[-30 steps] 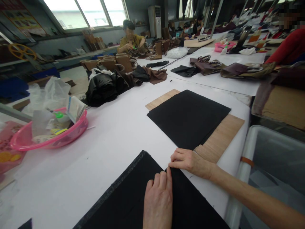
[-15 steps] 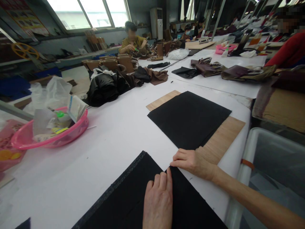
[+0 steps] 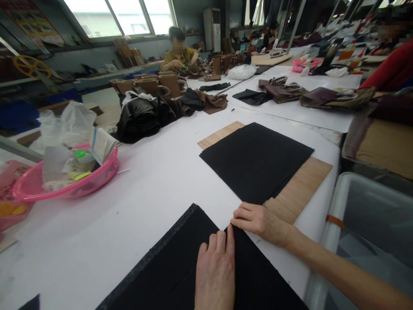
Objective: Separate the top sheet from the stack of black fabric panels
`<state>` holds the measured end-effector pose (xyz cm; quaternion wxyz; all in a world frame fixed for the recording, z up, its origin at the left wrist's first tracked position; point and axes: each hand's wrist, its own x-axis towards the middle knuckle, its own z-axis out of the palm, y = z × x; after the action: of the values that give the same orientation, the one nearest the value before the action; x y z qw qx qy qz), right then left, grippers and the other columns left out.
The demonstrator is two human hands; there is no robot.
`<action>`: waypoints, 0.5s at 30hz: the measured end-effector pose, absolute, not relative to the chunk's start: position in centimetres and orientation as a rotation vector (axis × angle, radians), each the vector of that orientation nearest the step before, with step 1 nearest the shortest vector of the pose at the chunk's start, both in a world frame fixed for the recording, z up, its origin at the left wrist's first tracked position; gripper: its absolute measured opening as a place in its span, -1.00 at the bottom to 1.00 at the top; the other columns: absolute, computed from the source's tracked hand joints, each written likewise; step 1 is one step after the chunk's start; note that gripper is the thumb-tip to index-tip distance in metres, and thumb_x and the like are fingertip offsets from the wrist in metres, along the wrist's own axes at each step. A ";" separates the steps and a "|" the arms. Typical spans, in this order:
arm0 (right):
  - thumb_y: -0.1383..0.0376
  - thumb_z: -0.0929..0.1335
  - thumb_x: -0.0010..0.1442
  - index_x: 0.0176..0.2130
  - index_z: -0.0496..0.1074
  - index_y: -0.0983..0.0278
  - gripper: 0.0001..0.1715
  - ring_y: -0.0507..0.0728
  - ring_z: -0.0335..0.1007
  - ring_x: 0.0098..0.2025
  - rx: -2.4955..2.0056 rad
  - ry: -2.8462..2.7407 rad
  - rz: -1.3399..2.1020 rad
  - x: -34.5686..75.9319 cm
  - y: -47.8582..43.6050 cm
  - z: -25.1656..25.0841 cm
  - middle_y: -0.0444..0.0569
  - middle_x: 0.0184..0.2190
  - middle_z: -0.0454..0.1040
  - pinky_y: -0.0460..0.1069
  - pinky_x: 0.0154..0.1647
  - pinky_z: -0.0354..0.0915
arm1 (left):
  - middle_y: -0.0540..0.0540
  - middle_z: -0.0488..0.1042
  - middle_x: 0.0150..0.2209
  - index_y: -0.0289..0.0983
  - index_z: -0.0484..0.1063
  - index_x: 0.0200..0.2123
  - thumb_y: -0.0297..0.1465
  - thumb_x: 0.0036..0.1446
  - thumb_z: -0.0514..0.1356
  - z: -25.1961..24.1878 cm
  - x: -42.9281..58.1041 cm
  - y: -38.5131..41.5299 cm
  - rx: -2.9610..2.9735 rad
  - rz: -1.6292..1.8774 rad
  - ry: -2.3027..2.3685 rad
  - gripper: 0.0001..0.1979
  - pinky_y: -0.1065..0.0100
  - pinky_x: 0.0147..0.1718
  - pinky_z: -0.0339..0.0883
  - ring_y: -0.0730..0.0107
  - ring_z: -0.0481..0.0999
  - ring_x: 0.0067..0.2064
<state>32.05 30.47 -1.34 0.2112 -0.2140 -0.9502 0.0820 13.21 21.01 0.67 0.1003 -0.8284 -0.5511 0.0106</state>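
Under my left hand [image 3: 214, 275] the black sheet [image 3: 167, 267] looks like matt felt-like cloth, its cut edge fuzzy and rough; my right hand [image 3: 261, 221] touches its corner. The table cover [image 3: 155, 172] reads as smooth white matt material. Further off, another black sheet [image 3: 254, 159], equally dull, lies on a board [image 3: 300, 187] of pale wood-grain, unvarnished. The pink basin [image 3: 64, 187] is glossy translucent plastic, and the bags [image 3: 69, 122] behind it are thin crinkled clear plastic.
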 end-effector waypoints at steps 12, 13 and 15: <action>0.40 0.13 0.44 0.09 0.37 0.29 -0.65 0.20 0.30 -0.03 -0.665 -2.456 0.335 33.0 29.3 -3.3 0.09 -0.08 0.39 0.09 -0.05 0.35 | -0.10 0.34 -0.22 -0.23 0.24 0.21 -0.39 0.35 -0.01 1.7 15.0 21.1 -2.461 0.138 -1.820 -0.61 0.23 -0.33 0.33 0.26 0.39 -0.23; 0.40 0.12 0.44 0.08 0.38 0.26 -0.63 0.20 0.31 -0.03 -0.690 -2.420 0.335 33.0 29.1 -3.4 0.08 -0.07 0.40 0.08 -0.05 0.35 | -0.11 0.33 -0.22 -0.24 0.23 0.21 -0.38 0.35 -0.02 1.7 15.1 21.1 -2.458 0.132 -1.841 -0.61 0.23 -0.33 0.33 0.25 0.38 -0.23; 0.40 0.13 0.42 0.06 0.41 0.22 -0.61 0.19 0.34 -0.04 -0.744 -2.379 0.321 32.9 28.7 -3.6 0.06 -0.08 0.41 0.06 -0.07 0.37 | -0.11 0.32 -0.22 -0.26 0.24 0.20 -0.38 0.33 0.00 1.4 15.3 21.1 -2.454 0.109 -1.880 -0.61 0.22 -0.33 0.34 0.25 0.37 -0.23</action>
<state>32.90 28.73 -3.63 0.3092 -0.2814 -0.9003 0.1213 15.25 21.08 1.44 0.0243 -0.7931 -0.6076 0.0351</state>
